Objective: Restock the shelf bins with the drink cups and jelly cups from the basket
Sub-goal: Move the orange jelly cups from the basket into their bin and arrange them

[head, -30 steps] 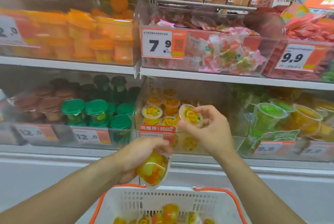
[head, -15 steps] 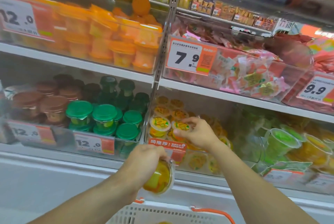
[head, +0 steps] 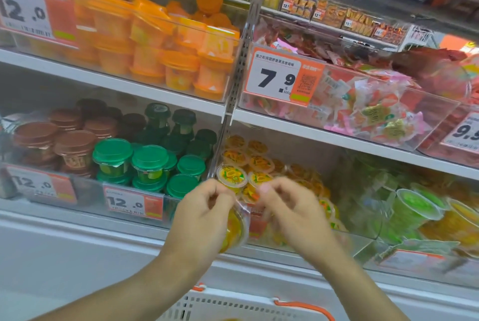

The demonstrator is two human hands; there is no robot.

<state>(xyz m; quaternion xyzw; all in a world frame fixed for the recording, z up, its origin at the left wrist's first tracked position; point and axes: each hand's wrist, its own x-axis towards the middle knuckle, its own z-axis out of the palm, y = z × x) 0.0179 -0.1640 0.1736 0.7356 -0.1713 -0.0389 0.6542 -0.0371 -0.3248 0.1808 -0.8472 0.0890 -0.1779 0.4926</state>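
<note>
You're seeing two hands (head: pixel 204 214) (head: pixel 293 206), one basket (head: pixel 233 306), and three readable 12.0 price tags (head: pixel 24 12) (head: pixel 36 184) (head: pixel 127 202).

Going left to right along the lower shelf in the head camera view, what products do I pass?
Brown-lidded cups → green-lidded cups → small yellow jelly cups → tall green drink cups → orange drink cups.

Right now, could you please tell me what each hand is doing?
Left hand: grips a jelly cup in front of the bin.
Right hand: fingers curled, blurred; cannot tell whether it holds anything.
</note>
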